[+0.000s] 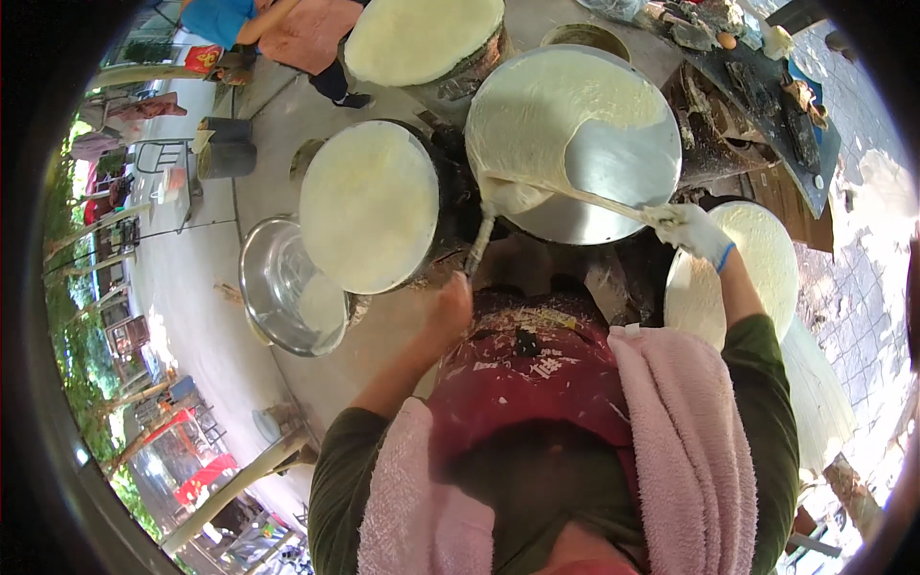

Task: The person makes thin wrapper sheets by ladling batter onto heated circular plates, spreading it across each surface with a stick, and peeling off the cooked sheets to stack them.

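Observation:
A large round metal griddle [607,194] lies before me, partly covered by a thin pale layer of batter [528,108]; its lower right surface is bare and shiny. My right hand [693,230], in a white glove with a blue cuff, grips the end of a long, pale, batter-coated spreader [596,200] that slants across the griddle. My bare left hand [453,305] is closed around a batter-coated handle [480,244] at the griddle's lower left edge. A pale lump of batter [516,198] sits where the handle and spreader meet.
Pale-coated round griddles stand at left [370,208], far side [424,36] and right [762,251]. A steel basin [277,287] sits at lower left. A dark board [762,108] bearing scraps juts in at right. Another person [309,36] is at upper left.

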{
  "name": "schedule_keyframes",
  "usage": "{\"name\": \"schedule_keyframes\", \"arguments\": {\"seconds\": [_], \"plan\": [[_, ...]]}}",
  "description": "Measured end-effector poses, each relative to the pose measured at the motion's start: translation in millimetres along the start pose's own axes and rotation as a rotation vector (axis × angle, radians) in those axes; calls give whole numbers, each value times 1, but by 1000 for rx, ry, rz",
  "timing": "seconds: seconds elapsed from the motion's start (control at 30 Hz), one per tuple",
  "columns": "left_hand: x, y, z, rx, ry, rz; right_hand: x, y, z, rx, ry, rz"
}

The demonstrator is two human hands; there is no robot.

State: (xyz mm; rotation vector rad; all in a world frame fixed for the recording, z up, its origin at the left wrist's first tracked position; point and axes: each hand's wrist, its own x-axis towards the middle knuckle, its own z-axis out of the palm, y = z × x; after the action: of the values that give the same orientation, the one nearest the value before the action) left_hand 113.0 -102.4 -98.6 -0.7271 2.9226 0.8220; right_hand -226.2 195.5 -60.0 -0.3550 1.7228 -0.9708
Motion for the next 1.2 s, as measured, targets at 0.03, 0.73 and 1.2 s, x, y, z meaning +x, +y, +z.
{"name": "schedule_keyframes", "arguments": {"seconds": [0.03, 0.73, 1.2], "plan": [[1, 3, 0, -8, -9, 11, -15, 11, 6, 92, 53, -9], [-12, -108, -137, -780, 12, -182, 81, -3, 260, 190, 1096, 197], [-38, 16, -109, -886, 39, -372, 23, 43, 205, -321, 824, -3]]}}
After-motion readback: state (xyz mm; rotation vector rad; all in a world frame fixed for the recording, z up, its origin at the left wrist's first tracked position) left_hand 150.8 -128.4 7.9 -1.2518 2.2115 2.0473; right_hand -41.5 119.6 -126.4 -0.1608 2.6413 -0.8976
